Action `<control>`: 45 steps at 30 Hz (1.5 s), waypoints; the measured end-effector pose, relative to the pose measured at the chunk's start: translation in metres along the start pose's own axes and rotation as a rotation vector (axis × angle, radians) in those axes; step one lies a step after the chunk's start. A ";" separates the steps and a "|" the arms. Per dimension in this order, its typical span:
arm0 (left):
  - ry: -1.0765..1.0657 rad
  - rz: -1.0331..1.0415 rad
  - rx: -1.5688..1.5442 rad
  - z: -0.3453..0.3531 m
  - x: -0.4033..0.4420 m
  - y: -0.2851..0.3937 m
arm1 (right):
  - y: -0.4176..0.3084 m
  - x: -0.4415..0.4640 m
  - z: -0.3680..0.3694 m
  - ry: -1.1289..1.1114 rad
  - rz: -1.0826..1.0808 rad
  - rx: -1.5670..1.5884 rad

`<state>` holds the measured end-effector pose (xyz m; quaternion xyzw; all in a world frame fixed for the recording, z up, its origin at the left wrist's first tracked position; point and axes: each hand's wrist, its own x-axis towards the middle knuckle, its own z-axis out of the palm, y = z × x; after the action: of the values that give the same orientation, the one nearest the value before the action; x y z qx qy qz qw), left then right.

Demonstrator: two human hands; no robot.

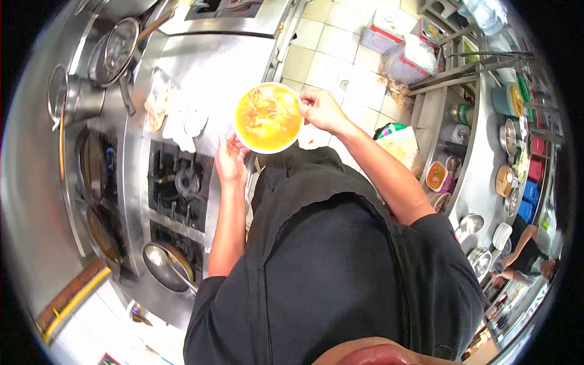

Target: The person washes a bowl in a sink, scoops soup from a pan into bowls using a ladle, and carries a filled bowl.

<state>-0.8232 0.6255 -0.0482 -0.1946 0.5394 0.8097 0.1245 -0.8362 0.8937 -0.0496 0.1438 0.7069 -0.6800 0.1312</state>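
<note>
A white bowl [268, 150] full of yellow-orange soup [267, 118] with pale pieces in it is held up in front of me. My right hand [323, 112] pinches its right rim between thumb and fingers. At the lower left of the bowl, my left hand [232, 159] supports the side, its fingers partly hidden beneath it. Left of the bowl, white cloths [185, 128] lie on the steel counter [207, 64].
Gas burners [187, 181] are at my left, with a wok holding a ladle [165, 266] nearer me. Pans [121, 45] and a pot [85, 97] stand at the far left. On the right, a long counter [469, 182] carries bowls; another person [528, 252] stands beyond it.
</note>
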 end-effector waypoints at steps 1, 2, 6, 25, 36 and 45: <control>-0.028 -0.013 -0.012 0.003 0.014 -0.001 | -0.001 0.006 -0.005 0.019 0.008 0.012; -0.056 -0.025 -0.022 0.005 0.030 -0.004 | 0.000 0.015 -0.011 0.044 0.014 0.041; -0.144 -0.049 0.003 0.049 0.077 0.009 | -0.015 0.038 -0.040 0.130 0.023 0.147; -0.274 -0.089 0.105 0.292 0.233 -0.008 | -0.064 0.173 -0.261 0.285 -0.052 0.074; -0.401 -0.163 0.204 0.447 0.313 -0.015 | -0.072 0.234 -0.390 0.435 -0.071 0.113; -0.544 -0.226 0.231 0.569 0.421 -0.014 | -0.111 0.299 -0.471 0.629 0.009 0.167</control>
<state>-1.2959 1.1526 -0.0542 -0.0143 0.5495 0.7466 0.3747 -1.1503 1.3677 -0.0413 0.3602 0.6539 -0.6573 -0.1032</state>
